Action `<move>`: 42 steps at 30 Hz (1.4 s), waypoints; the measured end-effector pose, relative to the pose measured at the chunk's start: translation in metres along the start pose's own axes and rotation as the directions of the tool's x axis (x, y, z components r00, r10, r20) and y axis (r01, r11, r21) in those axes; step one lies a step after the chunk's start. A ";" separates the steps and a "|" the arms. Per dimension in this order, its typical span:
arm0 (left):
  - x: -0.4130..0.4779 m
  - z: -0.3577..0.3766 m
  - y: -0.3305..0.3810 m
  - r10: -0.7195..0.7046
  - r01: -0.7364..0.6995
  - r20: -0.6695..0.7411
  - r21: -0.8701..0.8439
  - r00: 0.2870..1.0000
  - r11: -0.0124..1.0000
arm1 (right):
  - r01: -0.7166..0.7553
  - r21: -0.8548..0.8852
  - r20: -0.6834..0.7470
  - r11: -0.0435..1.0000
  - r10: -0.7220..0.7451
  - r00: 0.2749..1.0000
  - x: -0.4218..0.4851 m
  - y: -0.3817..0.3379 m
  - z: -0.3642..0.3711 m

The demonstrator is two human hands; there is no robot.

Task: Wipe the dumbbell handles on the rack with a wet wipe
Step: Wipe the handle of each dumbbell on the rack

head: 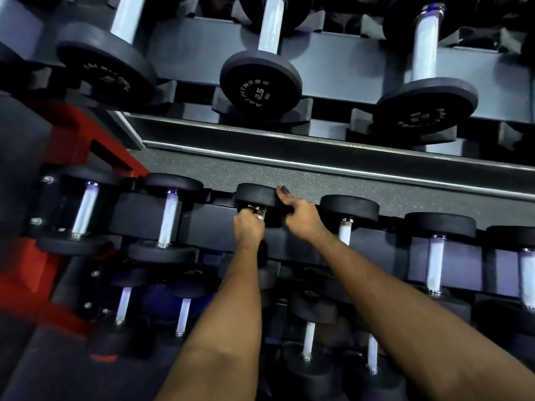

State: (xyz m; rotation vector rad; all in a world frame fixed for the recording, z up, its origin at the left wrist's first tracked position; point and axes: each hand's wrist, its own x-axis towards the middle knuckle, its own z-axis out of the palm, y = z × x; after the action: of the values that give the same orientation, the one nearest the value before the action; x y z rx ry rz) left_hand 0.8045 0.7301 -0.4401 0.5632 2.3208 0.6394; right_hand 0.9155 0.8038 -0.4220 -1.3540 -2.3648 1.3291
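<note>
A black dumbbell lies on the middle tier of the rack, third from the left. My left hand is curled round its handle, with a bit of white wet wipe showing between the fingers. The handle itself is hidden under that hand. My right hand rests on the far black head of the same dumbbell, thumb up over its edge and fingers bent against its side. Neighbouring dumbbells with bare silver handles lie to the left and right.
A mirror behind the rack reflects larger dumbbells, one marked 2.5. A red frame upright stands at the left. A lower tier holds several more dumbbells. Grey speckled floor shows behind the rack.
</note>
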 end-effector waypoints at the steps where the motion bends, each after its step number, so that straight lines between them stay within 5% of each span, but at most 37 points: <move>1: 0.002 0.000 0.000 0.008 -0.008 -0.008 0.003 1.000 1.000 | -0.004 -0.003 -0.005 1.000 0.004 1.000 0.000 0.000 0.000; 8: -0.032 0.024 0.001 0.045 -0.035 -0.146 0.073 0.988 0.997 | -0.003 -0.032 -0.029 0.999 0.002 1.000 0.000 -0.002 -0.002; 25: -0.001 0.008 -0.003 0.004 -0.004 -0.007 0.000 1.000 1.000 | -0.016 0.006 -0.032 1.000 0.016 0.999 0.009 0.009 0.005; 33: 0.004 -0.020 -0.032 0.152 -0.159 0.075 0.096 0.986 0.983 | -0.059 0.033 -0.044 0.998 0.061 0.997 0.009 0.008 0.003; 39: -0.006 -0.049 -0.052 0.230 -0.233 0.071 0.047 0.971 0.971 | -0.052 0.257 -0.457 0.965 0.168 0.874 -0.021 0.002 0.029; 42: -0.006 -0.064 -0.059 0.341 -0.353 0.174 0.047 0.924 0.934 | -0.073 0.368 -0.230 0.927 0.166 0.959 -0.028 -0.002 0.054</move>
State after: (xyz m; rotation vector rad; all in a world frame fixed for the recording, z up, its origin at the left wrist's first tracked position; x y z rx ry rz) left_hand 0.7517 0.6625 -0.4289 1.0413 2.1144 0.6378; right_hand 0.9055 0.7483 -0.4453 -1.4707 -1.7924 1.4267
